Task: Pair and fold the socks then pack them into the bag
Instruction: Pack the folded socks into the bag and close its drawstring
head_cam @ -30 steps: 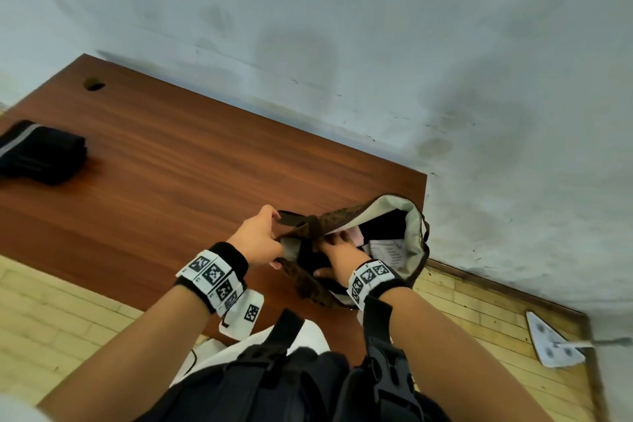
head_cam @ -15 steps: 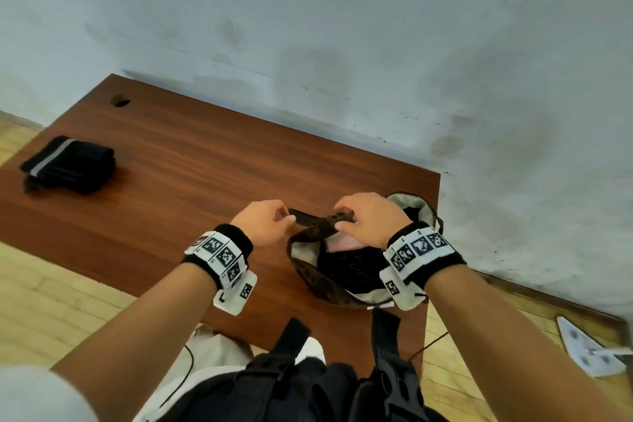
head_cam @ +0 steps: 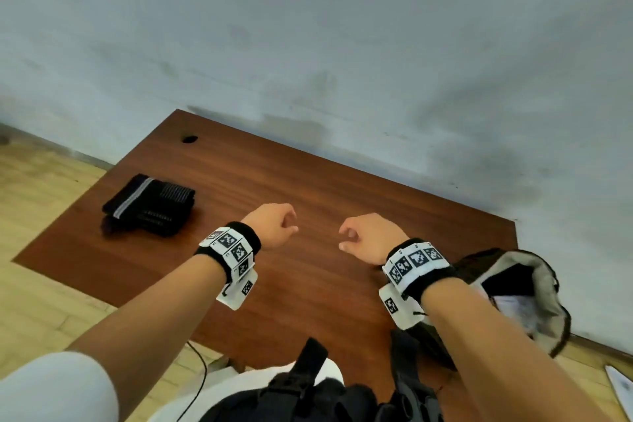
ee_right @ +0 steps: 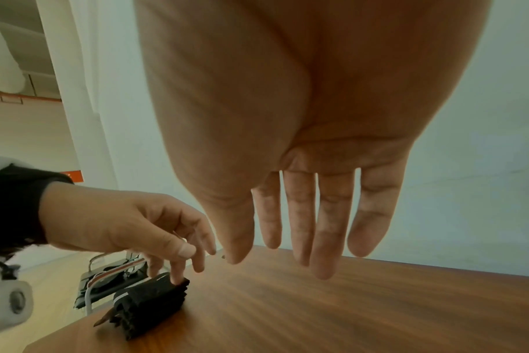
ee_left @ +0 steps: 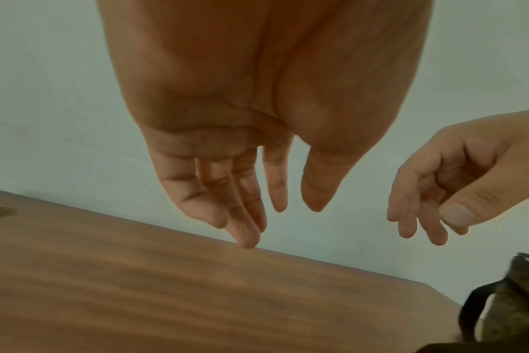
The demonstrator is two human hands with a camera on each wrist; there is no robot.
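Nearest you, at the near right corner of the brown wooden table, the bag lies with its mouth gaping, its pale lining and something dark showing inside; your right forearm crosses in front of it, and neither hand touches it. Just beyond, your two hands hover side by side above the middle of the table, a gap between them. Your right hand is empty, its fingers loose and hanging downward, slightly spread. Your left hand is also empty, its fingers relaxed and drooping toward the tabletop without touching it. Both wrists wear black bands with black-and-white square markers. Farther off and to the left of your left hand, well apart from it, a folded stack of black socks with a pale stripe rests on the table near its left edge. Past the table's far edge, a stained pale wall fills the background.
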